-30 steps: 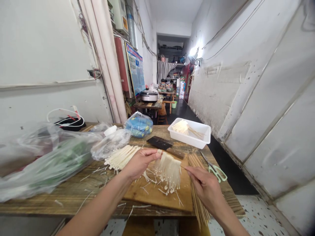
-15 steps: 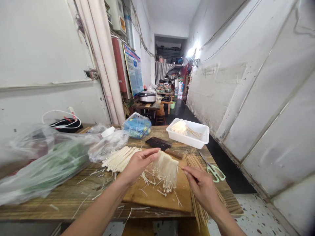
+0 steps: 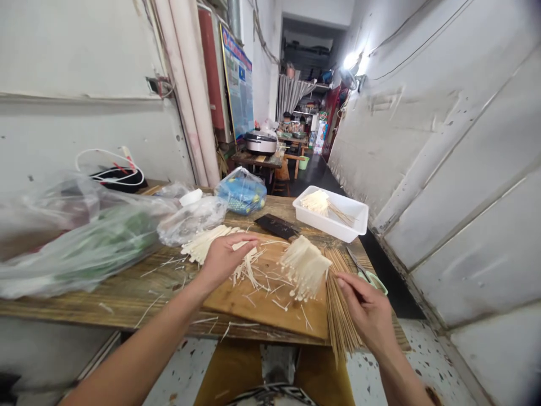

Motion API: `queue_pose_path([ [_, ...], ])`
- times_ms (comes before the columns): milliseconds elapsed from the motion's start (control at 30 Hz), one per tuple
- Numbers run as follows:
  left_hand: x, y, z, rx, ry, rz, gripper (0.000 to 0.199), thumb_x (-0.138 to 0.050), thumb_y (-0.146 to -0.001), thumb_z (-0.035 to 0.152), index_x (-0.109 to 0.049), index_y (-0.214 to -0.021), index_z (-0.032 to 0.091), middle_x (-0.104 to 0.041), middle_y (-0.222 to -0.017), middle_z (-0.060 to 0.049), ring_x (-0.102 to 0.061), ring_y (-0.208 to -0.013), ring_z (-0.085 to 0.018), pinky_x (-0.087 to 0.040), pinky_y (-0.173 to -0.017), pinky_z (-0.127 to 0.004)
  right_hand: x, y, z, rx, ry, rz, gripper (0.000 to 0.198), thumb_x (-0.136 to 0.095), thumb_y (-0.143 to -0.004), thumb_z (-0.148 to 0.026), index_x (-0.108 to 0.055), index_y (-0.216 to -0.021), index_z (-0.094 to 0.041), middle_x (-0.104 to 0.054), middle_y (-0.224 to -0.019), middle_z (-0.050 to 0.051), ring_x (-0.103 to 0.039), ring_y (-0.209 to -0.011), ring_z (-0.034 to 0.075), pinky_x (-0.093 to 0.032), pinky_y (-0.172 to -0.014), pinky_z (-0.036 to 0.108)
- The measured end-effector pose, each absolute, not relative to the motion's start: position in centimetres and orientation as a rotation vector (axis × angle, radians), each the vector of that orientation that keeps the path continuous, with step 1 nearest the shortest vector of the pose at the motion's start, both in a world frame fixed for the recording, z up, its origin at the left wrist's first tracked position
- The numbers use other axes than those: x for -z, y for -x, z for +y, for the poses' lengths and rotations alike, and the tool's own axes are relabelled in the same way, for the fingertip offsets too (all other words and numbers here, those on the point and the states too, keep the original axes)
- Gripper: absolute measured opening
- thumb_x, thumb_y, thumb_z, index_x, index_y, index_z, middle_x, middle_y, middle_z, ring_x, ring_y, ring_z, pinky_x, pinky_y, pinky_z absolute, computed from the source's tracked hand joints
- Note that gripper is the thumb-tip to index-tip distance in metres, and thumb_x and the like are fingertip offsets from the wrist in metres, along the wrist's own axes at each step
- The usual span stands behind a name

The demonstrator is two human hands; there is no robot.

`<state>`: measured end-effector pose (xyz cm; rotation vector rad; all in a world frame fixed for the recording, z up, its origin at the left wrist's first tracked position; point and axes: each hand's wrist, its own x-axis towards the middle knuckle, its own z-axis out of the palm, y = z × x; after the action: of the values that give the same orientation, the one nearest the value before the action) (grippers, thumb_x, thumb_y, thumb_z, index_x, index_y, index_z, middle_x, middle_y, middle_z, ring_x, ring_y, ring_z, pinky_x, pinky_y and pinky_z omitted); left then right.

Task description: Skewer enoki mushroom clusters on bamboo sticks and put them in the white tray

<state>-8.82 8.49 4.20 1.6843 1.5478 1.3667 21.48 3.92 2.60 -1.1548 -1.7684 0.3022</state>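
Observation:
A fan of enoki mushrooms [image 3: 305, 268] is threaded on a thin bamboo skewer above the cutting board [image 3: 266, 313]. My right hand [image 3: 372, 310] pinches the skewer's end between thumb and fingers. To the left, my left hand [image 3: 228, 256] hovers over loose enoki, thumb and fingertips close together. A pale strand shows at those fingertips, but I cannot tell whether it is gripped. Behind this hand lies a pile of enoki [image 3: 205, 245], partly covered by it. Bundled bamboo skewers [image 3: 344, 327] lie under and beside my right hand, along the board's right edge.
A dark cleaver [image 3: 276, 226] lies behind the board. At the back right stands a white plastic tub [image 3: 329, 225] with skewered enoki inside. Green-handled scissors [image 3: 376, 279] rest near the table's right edge. Plastic bags of greens [image 3: 101, 248] fill the left side.
My left hand has moved left, away from the skewered enoki. The right hand has shifted right with the skewer. The camera view has tilted further down.

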Motion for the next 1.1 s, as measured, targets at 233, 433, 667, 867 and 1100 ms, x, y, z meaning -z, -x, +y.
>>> queue_pose_path([
  [233, -0.2, 10.7, 8.4, -0.774, -2.065, 2.238, 0.031, -0.05, -0.083, 0.041, -0.073, -0.072, 0.023, -0.074, -0.085, -0.009, -0.061, -0.089, -0.028, -0.028, -0.083, -0.044, -0.8, -23.0, 3.3, -0.241, 1.244, -1.684, 0.018, -0.058, -0.085, -0.028, -0.072, -0.093, -0.02, -0.074, -0.092, 0.005, -0.07, -0.083, 0.019, -0.057, -0.073, 0.025],
  [433, 1.7, 8.4, 9.6, -0.395, -2.004, 2.395, 0.042, -0.048, -0.081, 0.047, -0.071, -0.065, 0.016, -0.07, -0.078, -0.017, -0.058, -0.085, -0.033, -0.026, -0.075, -0.043, -0.4, -23.0, 3.1, -0.252, 1.234, -1.712, 0.017, -0.059, -0.085, -0.027, -0.072, -0.093, -0.02, -0.074, -0.091, 0.005, -0.07, -0.083, 0.018, -0.056, -0.074, 0.025],
  [667, 1.5, 8.1, 9.8, -0.573, -1.957, 2.311, 0.031, -0.046, -0.083, 0.033, -0.072, -0.073, 0.019, -0.073, -0.089, -0.014, -0.061, -0.093, -0.031, -0.029, -0.08, -0.044, -0.2, -23.0, 3.0, -0.322, 1.23, -1.742, 0.018, -0.056, -0.086, -0.027, -0.071, -0.094, -0.02, -0.073, -0.09, 0.004, -0.07, -0.081, 0.018, -0.056, -0.072, 0.025],
  [867, 0.4, 6.7, 9.5, -0.852, -1.885, 2.037, 0.032, -0.049, -0.084, 0.039, -0.073, -0.097, 0.022, -0.073, -0.102, -0.008, -0.065, -0.098, -0.024, -0.038, -0.091, -0.039, -0.1, -22.1, 3.0, -0.401, 1.204, -1.758, 0.019, -0.053, -0.088, -0.026, -0.07, -0.095, -0.02, -0.073, -0.091, 0.005, -0.069, -0.083, 0.018, -0.055, -0.074, 0.026],
  [1100, -2.2, 4.5, 8.8, -1.303, -1.309, 1.487, 0.048, -0.072, -0.065, 0.045, -0.07, -0.104, 0.017, -0.074, -0.097, -0.007, -0.065, -0.089, -0.022, -0.046, -0.083, -0.033, -0.7, -21.5, 2.9, -0.414, 1.139, -1.81, 0.02, -0.052, -0.089, -0.023, -0.07, -0.094, -0.02, -0.073, -0.088, 0.005, -0.069, -0.079, 0.018, -0.055, -0.07, 0.026],
])
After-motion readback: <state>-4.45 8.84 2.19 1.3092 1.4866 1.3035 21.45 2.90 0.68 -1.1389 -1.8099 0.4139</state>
